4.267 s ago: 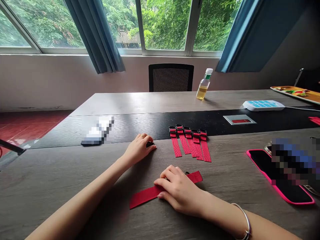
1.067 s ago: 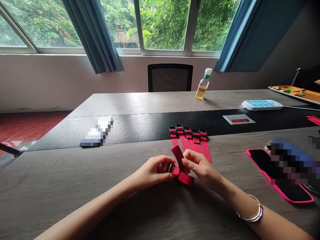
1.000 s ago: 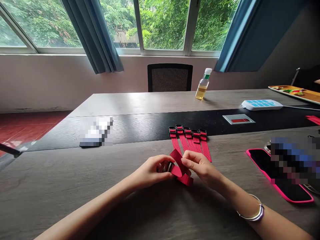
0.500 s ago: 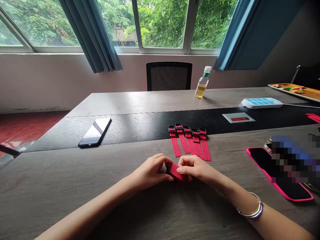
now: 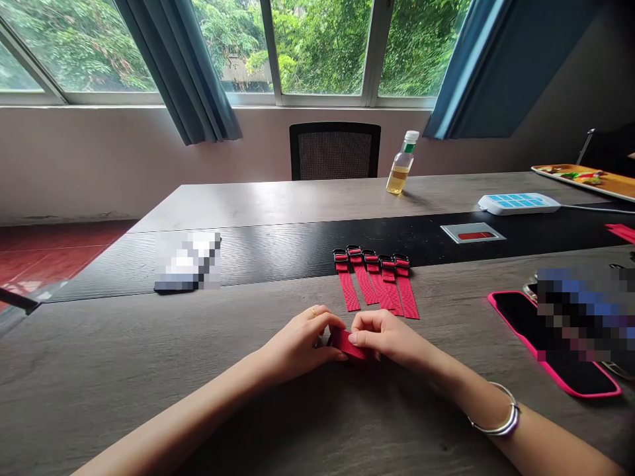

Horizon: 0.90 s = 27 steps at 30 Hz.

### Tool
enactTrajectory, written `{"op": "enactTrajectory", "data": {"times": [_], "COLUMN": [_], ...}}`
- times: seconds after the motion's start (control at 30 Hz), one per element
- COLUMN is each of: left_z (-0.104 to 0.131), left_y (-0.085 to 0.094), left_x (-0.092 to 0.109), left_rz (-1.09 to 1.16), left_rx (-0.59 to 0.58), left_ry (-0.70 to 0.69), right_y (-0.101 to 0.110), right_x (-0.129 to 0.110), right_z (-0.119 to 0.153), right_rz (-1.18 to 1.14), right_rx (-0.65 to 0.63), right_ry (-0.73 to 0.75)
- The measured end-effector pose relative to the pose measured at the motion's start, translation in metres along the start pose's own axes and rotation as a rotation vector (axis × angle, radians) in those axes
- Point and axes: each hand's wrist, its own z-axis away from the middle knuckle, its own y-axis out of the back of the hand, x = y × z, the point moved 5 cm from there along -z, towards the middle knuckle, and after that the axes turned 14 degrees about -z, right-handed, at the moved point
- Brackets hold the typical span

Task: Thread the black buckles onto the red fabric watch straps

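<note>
Between my hands is a red webbing strap (image 5: pixel 347 345), held just above the wooden table. My left hand (image 5: pixel 308 338) is closed on the strap's left end, thumb below and fingers above; a dark buckle there is mostly hidden by the fingers. With thumb and curled fingers, my right hand (image 5: pixel 381 334) pinches the strap's right part. Just beyond the hands lie several red straps (image 5: pixel 407 291) side by side, each with a black buckle (image 5: pixel 401 261) at its far end.
On the left lies a phone (image 5: pixel 186 264), partly blurred out. A pink-edged phone (image 5: pixel 550 344) is at right beside pixelated items. Farther back are a bottle (image 5: pixel 399 170), a white power strip (image 5: pixel 520 204), a socket panel (image 5: pixel 473 234), an orange tray (image 5: pixel 595 182) and a chair (image 5: pixel 335 152).
My left fingers have shifted slightly right over the strap's buckle end, covering more of it. My right hand keeps its pinch, and the row of straps lies as before.
</note>
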Motion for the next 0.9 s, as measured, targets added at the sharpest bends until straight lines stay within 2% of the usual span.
{"op": "enactTrajectory", "data": {"times": [0.27, 0.4, 0.53, 0.7, 0.9], "left_z": [0.0021, 0.0004, -0.0002, 0.0018, 0.0023], "left_y": [-0.0010, -0.0020, -0.0014, -0.0030, -0.0023], "left_x": [-0.0049, -0.0064, -0.0034, -0.0021, -0.0002], "left_rz": [0.005, 0.031, 0.093, 0.063, 0.063], "left_rx": [-0.067, -0.073, -0.039, -0.074, -0.049], "left_ry": [0.031, 0.062, 0.037, 0.056, 0.019], "right_y": [0.0027, 0.0032, 0.0030, 0.0013, -0.0012], "right_x": [0.0033, 0.0038, 0.0037, 0.0025, 0.0012], "right_z": [-0.0016, -0.0022, -0.0029, -0.0016, 0.0009], "right_rz": [0.004, -0.043, -0.063, -0.015, 0.044], "right_rx": [0.069, 0.049, 0.029, 0.023, 0.018], "right_ry": [-0.015, -0.020, -0.018, -0.023, -0.041]}}
